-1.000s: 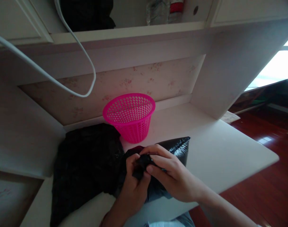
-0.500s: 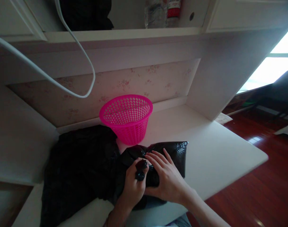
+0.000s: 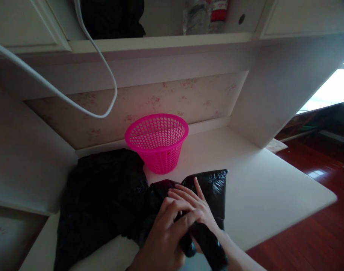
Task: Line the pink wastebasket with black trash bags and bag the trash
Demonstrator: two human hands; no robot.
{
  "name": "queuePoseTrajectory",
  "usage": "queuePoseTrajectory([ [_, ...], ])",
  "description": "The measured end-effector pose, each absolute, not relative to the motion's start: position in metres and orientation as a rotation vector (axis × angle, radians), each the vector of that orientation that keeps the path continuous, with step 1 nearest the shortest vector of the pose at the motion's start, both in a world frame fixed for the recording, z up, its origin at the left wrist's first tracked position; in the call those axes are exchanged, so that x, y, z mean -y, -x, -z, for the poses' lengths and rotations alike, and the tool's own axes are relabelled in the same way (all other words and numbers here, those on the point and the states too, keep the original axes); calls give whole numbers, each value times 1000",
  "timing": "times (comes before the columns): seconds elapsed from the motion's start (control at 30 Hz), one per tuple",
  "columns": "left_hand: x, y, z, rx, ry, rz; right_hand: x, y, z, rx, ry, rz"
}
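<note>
In the head view, a shiny black plastic bag lies bunched at the front of the white desk. My left hand pinches part of it, and a loose twisted strip of the bag sticks out past the fingers toward me. My right hand wraps over the bag's middle, fingers pointing left, partly covered by the left. Left of both hands spreads a larger black plastic bag, touching or overlapping the first; where they meet is too dark to tell. A pink mesh basket stands upright just behind them.
A white cable hangs in a loop at the upper left. On the shelf above are clear bottles and another black bag. The desk ends at a rounded right corner above a red-brown floor.
My left hand has moved right and toward me, crossing over the right hand and drawing the bag's twisted end with it. The view has shifted slightly.
</note>
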State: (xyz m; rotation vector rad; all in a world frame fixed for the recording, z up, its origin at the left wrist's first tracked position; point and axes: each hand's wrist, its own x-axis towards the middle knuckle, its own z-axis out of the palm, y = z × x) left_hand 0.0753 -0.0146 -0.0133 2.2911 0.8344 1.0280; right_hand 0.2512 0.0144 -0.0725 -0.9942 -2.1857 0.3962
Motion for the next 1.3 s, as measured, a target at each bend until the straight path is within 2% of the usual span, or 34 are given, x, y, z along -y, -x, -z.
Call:
queuePoseTrajectory([
  [0.23, 17, -87, 29, -944, -2319, -925, -33, -256, 100, 2327, 1078, -451],
  [0.63, 7, -95, 57, -1026, -2160, -1026, -29, -252, 88, 2348, 1263, -632],
  [1.03, 8, -90, 50, -1003, -2058, -977, -25, -252, 86, 2324, 1253, -668],
  [1.3, -2, -72, 22, -975, -1731, -1129, -14, -252, 66, 2145, 923, -797],
])
